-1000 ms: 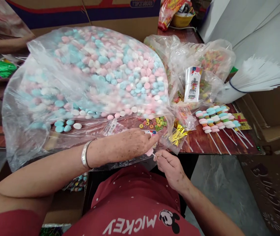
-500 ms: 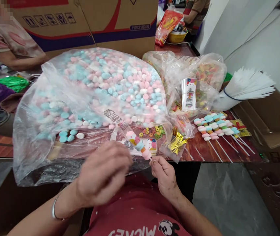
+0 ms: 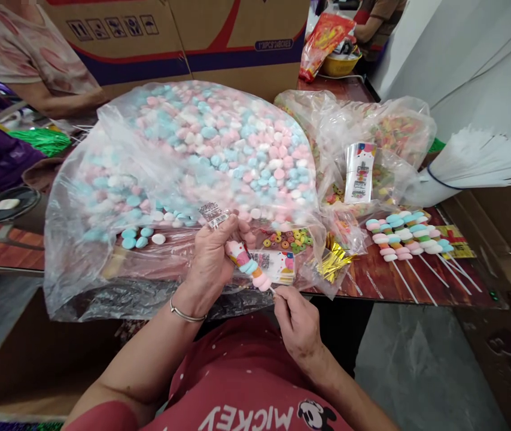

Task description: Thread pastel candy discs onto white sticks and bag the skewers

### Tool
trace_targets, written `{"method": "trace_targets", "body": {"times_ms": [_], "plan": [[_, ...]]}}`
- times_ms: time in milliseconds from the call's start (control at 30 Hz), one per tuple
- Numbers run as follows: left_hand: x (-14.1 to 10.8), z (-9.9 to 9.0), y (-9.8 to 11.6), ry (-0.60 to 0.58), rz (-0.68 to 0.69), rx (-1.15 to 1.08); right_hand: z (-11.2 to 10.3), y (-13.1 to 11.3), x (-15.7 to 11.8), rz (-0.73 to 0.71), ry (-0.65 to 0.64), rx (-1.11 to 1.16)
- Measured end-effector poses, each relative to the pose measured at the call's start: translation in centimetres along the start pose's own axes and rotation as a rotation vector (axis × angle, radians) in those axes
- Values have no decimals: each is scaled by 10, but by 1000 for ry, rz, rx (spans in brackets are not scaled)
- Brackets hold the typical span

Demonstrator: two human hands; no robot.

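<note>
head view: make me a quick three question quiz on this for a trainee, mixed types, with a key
1. Which pinches the stick of the candy skewer over the table edge?
a) the left hand
b) the right hand
c) neither hand
2. True or false: the gold ties lie to the left of the row of skewers.
3. What colours are the marshmallows in the large clear bag?

Key: 1. b; 2. true; 3. pink, blue and white.

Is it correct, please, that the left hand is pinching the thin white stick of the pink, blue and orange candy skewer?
Not quite: the head view shows the right hand pinching the thin white stick of the pink, blue and orange candy skewer; the left hand is at its far end.
</note>
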State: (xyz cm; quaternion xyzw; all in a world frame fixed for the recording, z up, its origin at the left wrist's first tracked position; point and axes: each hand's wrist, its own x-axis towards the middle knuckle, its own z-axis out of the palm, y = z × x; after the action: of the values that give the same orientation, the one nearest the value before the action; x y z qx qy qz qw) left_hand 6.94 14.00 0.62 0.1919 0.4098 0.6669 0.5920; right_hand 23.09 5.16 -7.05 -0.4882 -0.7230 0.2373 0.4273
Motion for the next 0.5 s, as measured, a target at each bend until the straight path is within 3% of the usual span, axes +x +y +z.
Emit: {"method": "trace_targets", "body": {"times_ms": [133, 267, 400, 500], "plan": [[7, -2, -7, -59, -59, -38, 0, 8, 0, -250, 149, -374], [9, 0, -15, -25, -70, -105, 6, 4, 1, -253, 106, -471], [10, 1, -23, -21, -7, -116, 9, -4, 2, -101, 4, -309], [12, -3, -30, -70, 21, -75, 5, -7, 3, 198, -127, 112]]}}
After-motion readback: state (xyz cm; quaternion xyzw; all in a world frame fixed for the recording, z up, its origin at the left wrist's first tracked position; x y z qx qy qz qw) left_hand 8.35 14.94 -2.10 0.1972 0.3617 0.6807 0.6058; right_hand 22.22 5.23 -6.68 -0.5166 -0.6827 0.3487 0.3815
